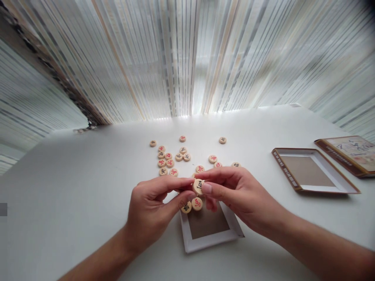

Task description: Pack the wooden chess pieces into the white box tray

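Piece (198,186), a pale wooden disc with a black mark, is held up just below the middle of the frame, above the table (73,203). It is tilted with its face toward the camera, so the mark shows. The right hand (240,195) pinches it between thumb and forefinger. The left hand (149,210) brings its forefinger tip to the disc's left edge, its thumb lower and the other fingers curled; I cannot tell whether it grips.

Directly under the hands lies a white-rimmed tray (211,244), with two discs (197,203) at its upper edge, just beside the left thumb. Loose pieces (175,156) with red and black marks are scattered above the hands. A box base (285,169) and its lid (348,152) sit well apart at right. Nothing blocks the hands.
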Available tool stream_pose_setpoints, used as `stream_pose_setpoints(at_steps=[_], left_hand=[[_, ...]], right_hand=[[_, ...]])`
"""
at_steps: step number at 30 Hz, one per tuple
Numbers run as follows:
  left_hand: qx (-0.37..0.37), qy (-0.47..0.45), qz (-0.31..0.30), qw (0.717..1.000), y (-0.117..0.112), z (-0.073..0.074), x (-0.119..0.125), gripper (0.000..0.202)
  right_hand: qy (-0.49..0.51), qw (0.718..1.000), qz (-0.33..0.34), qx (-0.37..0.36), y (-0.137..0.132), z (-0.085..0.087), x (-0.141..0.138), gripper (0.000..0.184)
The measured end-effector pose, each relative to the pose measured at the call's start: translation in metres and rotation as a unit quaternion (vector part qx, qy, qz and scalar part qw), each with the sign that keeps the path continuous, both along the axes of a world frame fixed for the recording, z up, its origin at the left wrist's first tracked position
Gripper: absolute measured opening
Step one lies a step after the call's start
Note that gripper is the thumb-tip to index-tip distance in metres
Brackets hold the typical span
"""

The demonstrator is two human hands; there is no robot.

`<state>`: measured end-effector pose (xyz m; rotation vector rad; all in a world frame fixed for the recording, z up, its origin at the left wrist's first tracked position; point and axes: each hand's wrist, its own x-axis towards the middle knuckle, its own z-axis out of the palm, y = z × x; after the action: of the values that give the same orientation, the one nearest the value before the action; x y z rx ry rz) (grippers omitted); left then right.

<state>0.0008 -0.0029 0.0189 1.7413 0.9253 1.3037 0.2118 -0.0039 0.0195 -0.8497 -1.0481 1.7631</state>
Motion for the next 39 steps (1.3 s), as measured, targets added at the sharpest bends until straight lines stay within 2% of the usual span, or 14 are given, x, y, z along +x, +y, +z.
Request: stream_pose_setpoints(at_steps=[4,10,18,24,32,39], left_hand=[[-0.057,-0.037,-0.011,0.998,0.0,-0.001,0.0,0.03],[-0.124,-0.062,-0.036,0.99,0.0,-0.004,0.001,0.029],[-0.151,-0.071,-0.052,0.985,0.001,-0.002,0.001,0.025],[-0.129,-0.048,-0.06,0.989,0.001,-0.003,0.0,0.027],[-0.043,-0.022,-0.003,0.999,-0.001,-0.007,0.0,0.031],[0.004,0.013,0.006,1.0,-0.002,-0.012,-0.003,0.04]], right_hand=[[-0.006,1.0,0.0,-0.024,0.0,-0.002,0.0,0.032],[-0.028,0.999,-0.004,0.016,-0.001,-0.001,0.001,0.032],[-0.007,0.999,-0.012,0.036,0.0,-0.003,0.001,0.029],[-0.002,0.998,-0.024,0.051,0.001,0.003,0.0,0.029],[-0.011,0.997,-0.044,0.058,-0.001,0.001,-0.003,0.035],[-0.013,0.996,-0.052,0.069,-0.002,0.001,-0.003,0.033]])
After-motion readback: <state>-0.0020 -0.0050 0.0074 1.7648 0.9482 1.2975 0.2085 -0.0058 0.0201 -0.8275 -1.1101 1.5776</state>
